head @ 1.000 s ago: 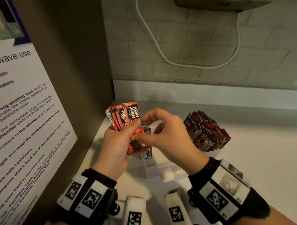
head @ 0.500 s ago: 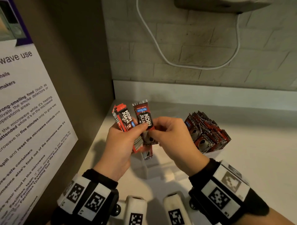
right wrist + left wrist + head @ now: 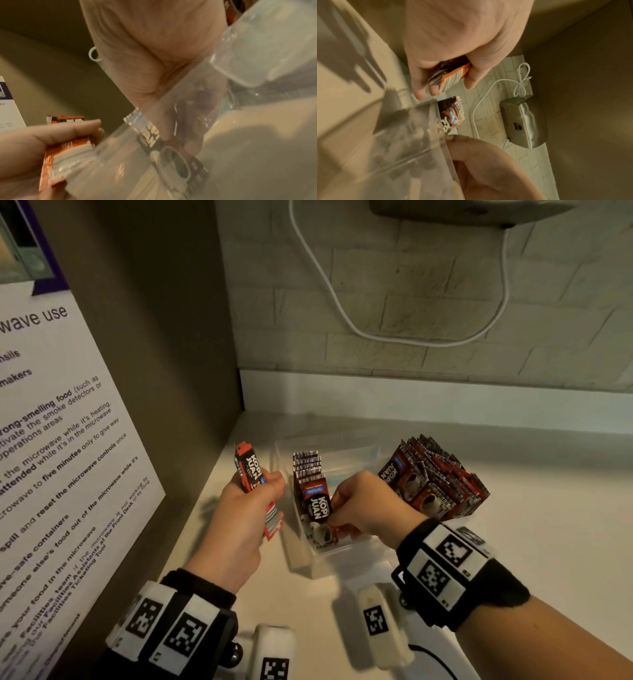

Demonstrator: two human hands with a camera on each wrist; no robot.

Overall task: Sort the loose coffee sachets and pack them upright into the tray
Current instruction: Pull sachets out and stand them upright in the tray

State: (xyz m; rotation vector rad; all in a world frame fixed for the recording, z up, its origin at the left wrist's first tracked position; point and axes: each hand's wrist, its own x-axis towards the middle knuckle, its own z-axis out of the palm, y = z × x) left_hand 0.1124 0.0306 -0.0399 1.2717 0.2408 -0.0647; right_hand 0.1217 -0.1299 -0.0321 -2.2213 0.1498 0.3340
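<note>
A clear plastic tray [image 3: 327, 554] sits on the pale counter. Its left compartment holds a row of upright dark sachets [image 3: 306, 465]. My right hand [image 3: 337, 517] reaches into that compartment and pinches the front Kopi Juan sachet [image 3: 318, 503], which stands upright. Through the tray wall [image 3: 171, 115] the right wrist view shows the same sachet [image 3: 173, 151]. My left hand [image 3: 262, 491] hovers left of the tray and grips a bundle of red sachets [image 3: 251, 469], also visible as the bundle [image 3: 453, 77]. The right compartment is packed with several sachets [image 3: 435, 477].
A brown side panel with a microwave notice [image 3: 58, 440] closes off the left. A brick wall with a white cable [image 3: 342, 309] and a metal device [image 3: 522, 121] stands behind. Two white tagged blocks [image 3: 380, 621] lie near the front edge.
My right hand drew one sachet from the left hand's bundle and lowered it into the tray's left compartment. The left hand moved left and down with the rest.
</note>
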